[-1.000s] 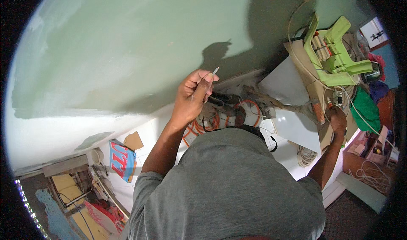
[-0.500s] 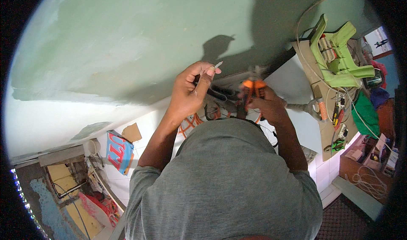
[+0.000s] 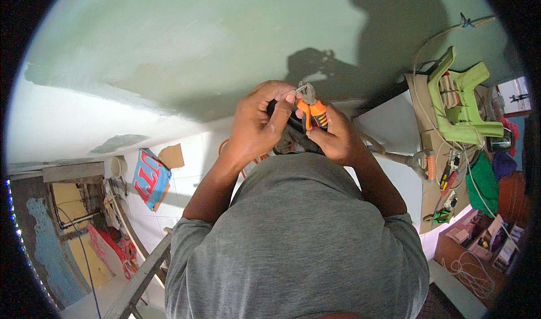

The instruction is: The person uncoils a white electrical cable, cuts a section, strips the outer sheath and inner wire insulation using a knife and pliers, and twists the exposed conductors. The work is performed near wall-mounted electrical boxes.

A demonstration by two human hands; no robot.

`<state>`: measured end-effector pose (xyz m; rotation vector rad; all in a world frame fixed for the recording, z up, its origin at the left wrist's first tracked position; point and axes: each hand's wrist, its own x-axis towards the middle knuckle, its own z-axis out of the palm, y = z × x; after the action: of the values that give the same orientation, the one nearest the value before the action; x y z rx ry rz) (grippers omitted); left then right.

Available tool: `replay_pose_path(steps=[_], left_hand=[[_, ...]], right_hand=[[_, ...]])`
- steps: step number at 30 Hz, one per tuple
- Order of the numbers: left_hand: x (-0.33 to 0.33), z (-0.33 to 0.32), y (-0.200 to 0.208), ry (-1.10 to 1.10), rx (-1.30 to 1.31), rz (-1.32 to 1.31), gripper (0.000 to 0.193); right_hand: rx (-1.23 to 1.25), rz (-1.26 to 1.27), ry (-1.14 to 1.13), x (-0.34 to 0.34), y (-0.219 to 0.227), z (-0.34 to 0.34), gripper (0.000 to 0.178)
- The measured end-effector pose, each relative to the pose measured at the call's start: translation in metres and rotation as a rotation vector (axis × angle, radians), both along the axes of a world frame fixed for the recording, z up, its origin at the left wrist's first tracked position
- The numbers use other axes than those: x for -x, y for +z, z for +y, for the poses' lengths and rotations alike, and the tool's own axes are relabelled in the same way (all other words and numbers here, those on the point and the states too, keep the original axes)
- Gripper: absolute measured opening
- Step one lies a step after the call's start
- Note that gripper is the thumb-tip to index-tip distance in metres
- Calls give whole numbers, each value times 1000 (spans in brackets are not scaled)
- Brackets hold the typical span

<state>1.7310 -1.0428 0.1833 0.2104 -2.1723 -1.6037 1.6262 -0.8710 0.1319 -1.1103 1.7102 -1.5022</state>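
My left hand (image 3: 260, 119) is raised in front of the wall, pinching a thin, pale, slender piece (image 3: 300, 89) between thumb and forefinger. I cannot make out its kind. In my right hand (image 3: 338, 138) are pliers (image 3: 318, 115) with orange and black handles, gripped around those handles. Their metal jaws point up and meet the pale piece beside my left fingertips. Whether the jaws are fully closed on it is too small to tell. Both hands are close together, almost touching.
Ahead rises a green and white wall (image 3: 186, 54). To the right, a brown board (image 3: 420, 102) bears an upturned green plastic stool (image 3: 459, 107), hand tools and cable. A metal ladder (image 3: 138, 282) stands at lower left. A blue-and-red panel (image 3: 152, 178) lies on the left.
My right hand has brought the pliers left and up to the pale piece in my left hand. My left hand has stayed nearly in place. The whole view has shifted slightly.
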Motion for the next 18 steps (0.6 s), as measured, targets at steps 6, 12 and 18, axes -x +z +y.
replay_pose_path(steps=[6,12,18], left_hand=[[-6,-3,-7,96,154,99,11],[-12,-1,0,117,180,40,11],[-13,-3,-4,111,211,104,10]], right_hand=[[-43,446,-161,-12,11,-13,55],[-26,561,-216,-15,11,-14,58],[-73,559,-220,-18,16,-13,57]])
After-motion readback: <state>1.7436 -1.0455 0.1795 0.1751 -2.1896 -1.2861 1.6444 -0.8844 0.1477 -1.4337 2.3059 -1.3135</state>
